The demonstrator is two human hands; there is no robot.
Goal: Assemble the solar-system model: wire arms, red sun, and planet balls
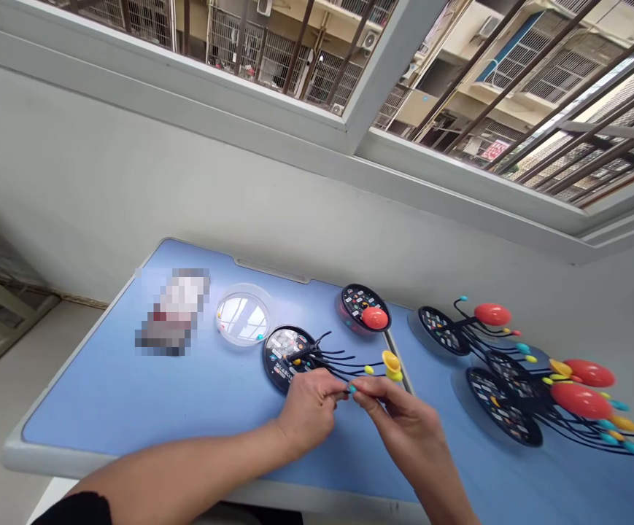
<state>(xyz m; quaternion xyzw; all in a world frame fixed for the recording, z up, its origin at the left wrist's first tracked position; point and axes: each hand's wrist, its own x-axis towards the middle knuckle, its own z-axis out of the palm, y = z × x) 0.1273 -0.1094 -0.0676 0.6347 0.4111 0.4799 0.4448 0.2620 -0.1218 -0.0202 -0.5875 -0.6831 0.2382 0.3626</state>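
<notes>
Head-worn view, angled down at hands (pixel 308 412) (pixel 404 419)

Left sleeve (pixel 73 510): black, soft-looking fabric, only a short stretch in frame at the bottom-left corner, its edge slightly uneven where it ends on my arm.
Left forearm (pixel 185 477): bare from sleeve to wrist, long, smooth, narrowing toward the wrist.
Left grip (pixel 308 412): bare hand, no glove, slim fingers, nails cut short.
Right forearm (pixel 445 485): bare as far as the frame shows, running off the bottom edge, narrowing toward the wrist.
Right grip (pixel 398 415): bare hand, no glove, slim fingers, short nails, same look as my left.
</notes>
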